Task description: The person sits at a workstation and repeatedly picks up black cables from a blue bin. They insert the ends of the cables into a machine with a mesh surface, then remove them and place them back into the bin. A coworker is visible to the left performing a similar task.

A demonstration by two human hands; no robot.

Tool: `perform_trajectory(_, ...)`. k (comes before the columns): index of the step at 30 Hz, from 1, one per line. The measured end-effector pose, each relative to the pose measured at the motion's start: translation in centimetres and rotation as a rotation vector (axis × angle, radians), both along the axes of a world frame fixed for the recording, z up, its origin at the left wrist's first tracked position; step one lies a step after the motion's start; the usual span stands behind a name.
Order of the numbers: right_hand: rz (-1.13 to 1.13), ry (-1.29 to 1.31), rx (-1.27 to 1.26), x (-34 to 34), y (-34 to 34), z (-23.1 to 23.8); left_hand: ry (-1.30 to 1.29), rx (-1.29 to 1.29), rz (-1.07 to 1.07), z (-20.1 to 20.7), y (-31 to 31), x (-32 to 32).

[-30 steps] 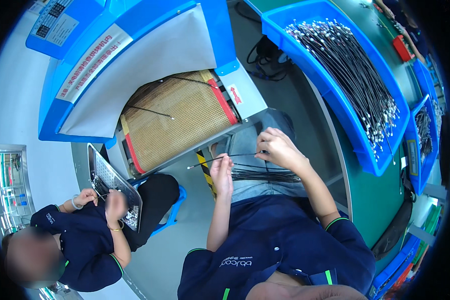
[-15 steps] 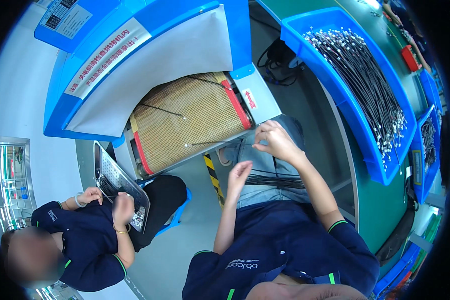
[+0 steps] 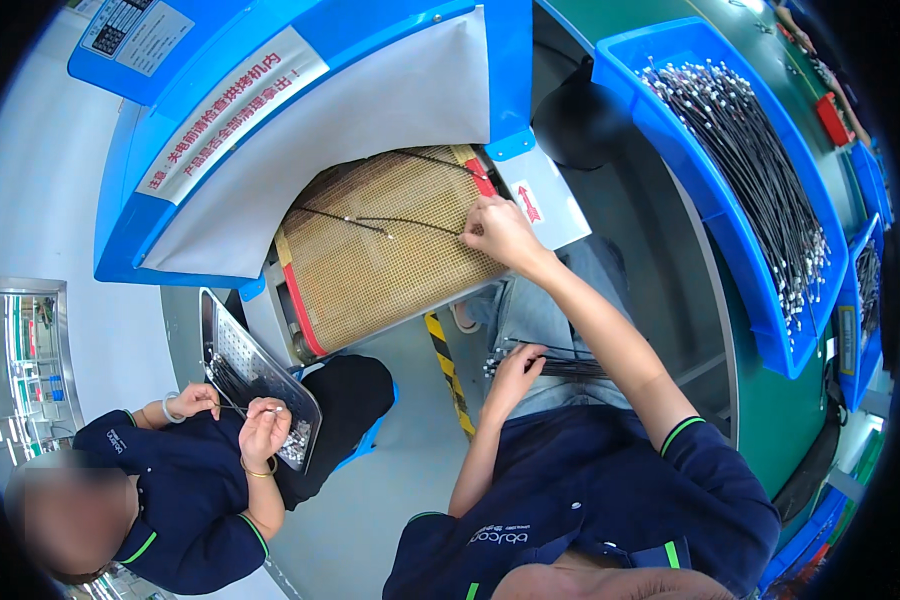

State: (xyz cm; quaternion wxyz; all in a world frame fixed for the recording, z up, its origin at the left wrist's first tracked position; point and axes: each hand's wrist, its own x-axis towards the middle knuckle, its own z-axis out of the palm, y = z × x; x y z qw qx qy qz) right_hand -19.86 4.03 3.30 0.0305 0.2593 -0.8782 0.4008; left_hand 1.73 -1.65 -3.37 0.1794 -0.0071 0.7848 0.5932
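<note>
My right hand is over the near right part of a tan mesh conveyor belt. Its fingers are pinched on one end of a thin black cable, whose other end reaches left across the mesh. Two more black cables lie on the belt: one at the left, another farther back. Down at my lap, my left hand has its fingers closed at the white-tipped ends of a bundle of black cables resting across my thighs. Its fingertips partly hide what they grip.
A blue machine housing with a pale curtain stands over the belt. To the right, a blue bin full of cables sits on a green table. At left, a seated co-worker handles a cable above a metal tray.
My right hand has moved forward from the belt's near edge to over the mesh, carrying the cable. My left hand has dropped onto the bundle on my lap. The view has shifted slightly.
</note>
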Motion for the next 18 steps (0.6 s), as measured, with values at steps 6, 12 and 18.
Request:
perform_trajectory(6,-0.034,-0.048,0.054,-0.6,-0.9,-0.6,0.036,-0.021,-0.015,0.0,0.0,0.1)
perform_trajectory(12,-0.073,-0.053,0.010,-0.7,-0.4,-1.4,0.058,-0.021,-0.001,0.6,0.1,-0.1)
perform_trajectory(18,-0.066,-0.081,-0.167,2.6,3.5,1.4,-0.020,-0.075,-0.002,2.1,-0.7,-0.3)
